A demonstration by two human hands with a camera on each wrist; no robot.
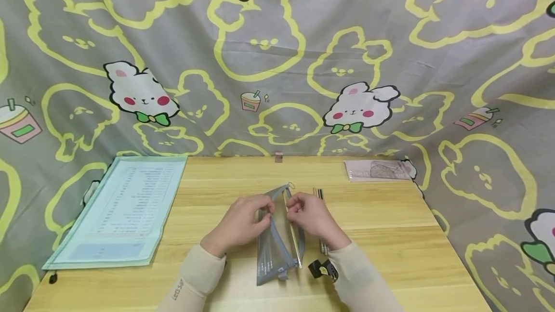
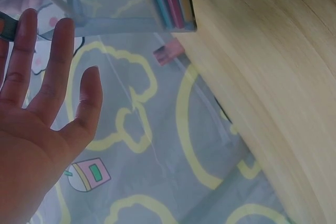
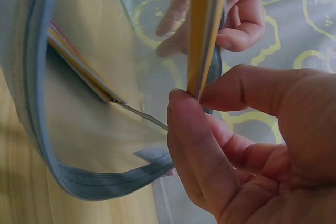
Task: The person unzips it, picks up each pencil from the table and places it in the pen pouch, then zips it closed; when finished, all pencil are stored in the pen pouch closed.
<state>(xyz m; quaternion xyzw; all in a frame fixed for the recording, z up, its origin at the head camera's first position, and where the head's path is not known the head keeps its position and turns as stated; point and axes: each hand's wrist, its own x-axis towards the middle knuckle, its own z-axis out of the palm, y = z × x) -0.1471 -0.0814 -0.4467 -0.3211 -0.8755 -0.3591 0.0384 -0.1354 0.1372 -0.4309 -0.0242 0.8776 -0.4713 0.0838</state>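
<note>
So, left hand [image 1: 244,218] is pinching mesh pouch [image 1: 266,256] over counter [image 1: 373,215], right hand [image 1: 310,213] pinching yellow-striped stick [image 3: 198,30] at pouch mouth. Possible snag: stick catching mesh if left grip is slipping, mouth sagging.

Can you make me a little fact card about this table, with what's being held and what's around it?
Left grip: pinching the edge of a mesh pouch
Right grip: pinching a yellow-striped stick
Pouch: blue-grey, see-through, mouth open
Stick's spot: by the open mouth; can't tell how much is inside
Right of pouch: thin rods, partly hidden
Far left: pale blue folder, printing showing
Back right: flat packet
Table: light wood
Behind: grey cartoon cloth
</note>
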